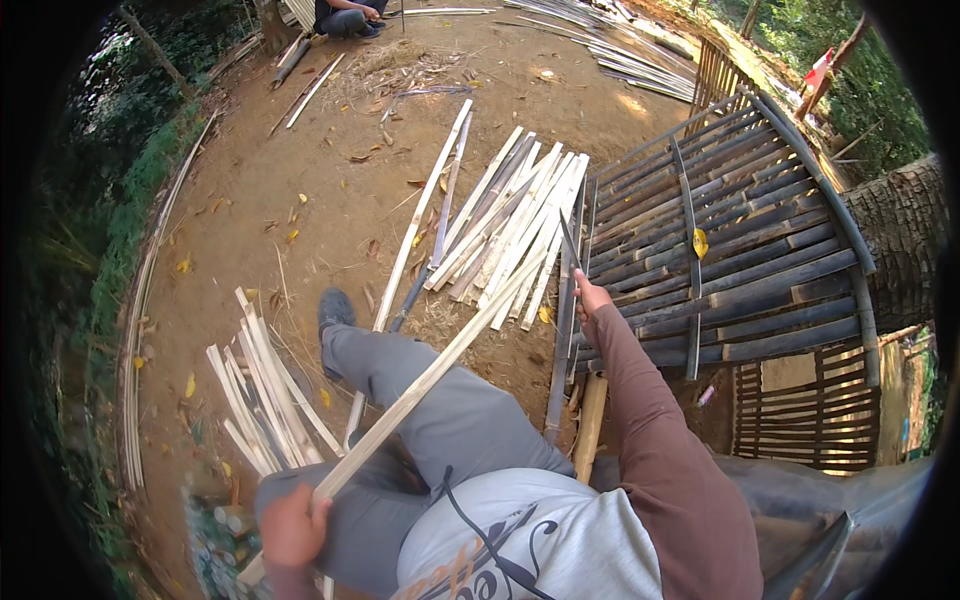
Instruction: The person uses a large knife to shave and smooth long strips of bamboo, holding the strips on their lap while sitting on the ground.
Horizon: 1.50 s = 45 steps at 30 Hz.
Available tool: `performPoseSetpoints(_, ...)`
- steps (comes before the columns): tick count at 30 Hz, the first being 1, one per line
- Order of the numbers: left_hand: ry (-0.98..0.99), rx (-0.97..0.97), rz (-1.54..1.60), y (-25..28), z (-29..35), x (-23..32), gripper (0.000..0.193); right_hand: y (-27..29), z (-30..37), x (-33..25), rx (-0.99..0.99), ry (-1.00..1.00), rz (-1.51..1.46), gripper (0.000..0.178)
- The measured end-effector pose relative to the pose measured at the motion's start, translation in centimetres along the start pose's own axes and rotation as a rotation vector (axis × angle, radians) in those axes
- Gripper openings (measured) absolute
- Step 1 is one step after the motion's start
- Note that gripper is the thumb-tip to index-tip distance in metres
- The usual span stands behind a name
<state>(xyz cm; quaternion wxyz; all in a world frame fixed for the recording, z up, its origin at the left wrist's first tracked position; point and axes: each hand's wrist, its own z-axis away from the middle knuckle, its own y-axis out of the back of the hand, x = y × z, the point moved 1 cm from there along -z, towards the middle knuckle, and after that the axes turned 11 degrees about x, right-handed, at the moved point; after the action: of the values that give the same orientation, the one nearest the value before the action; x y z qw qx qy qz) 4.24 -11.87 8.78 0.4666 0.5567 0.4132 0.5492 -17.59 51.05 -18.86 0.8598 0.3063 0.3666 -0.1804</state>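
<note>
My left hand [294,527], low at the left beside my thigh, is closed round a long pale bamboo strip [420,388]. The strip slants up across my legs to the far right, its far end over a pile of split bamboo strips [508,210]. In my right hand [592,297], arm stretched forward, is a knife [570,243] with a dark, narrow blade pointing away from me. The blade is close to the strip's far end; whether they touch I cannot tell. The knife's handle is mostly hidden by my fingers.
A slatted bamboo bench [740,240] stands at the right beside a tree trunk [900,235]. More bamboo strips [265,385] lie by my left knee. A seated person [347,18] is at the far left, and further strips [645,65] lie at the far right.
</note>
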Motion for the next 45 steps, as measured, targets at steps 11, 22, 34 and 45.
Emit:
performPoseSetpoints(11, -0.033, 0.084, -0.143, 0.2, 1.1, -0.1, 0.030, -2.4, 15.4, -2.6, -0.035, 0.799, 0.904, 0.078)
performPoseSetpoints(22, -0.094, 0.142, -0.208, -1.0, 3.6, -0.5, 0.025, 2.6, 2.4, -1.5, 0.204, 0.385, 0.777, 0.087)
performPoseSetpoints(34, -0.169, 0.232, -0.194, -3.0, 2.5, -0.3, 0.028, -0.8, 16.9, -1.7, -0.083, 0.784, 0.590, 0.071)
performPoseSetpoints(45, -0.164, 0.239, -0.200, -4.5, 2.1, -2.0, 0.032, 4.1, 4.3, -3.9, 0.278, 0.464, 0.861, 0.077)
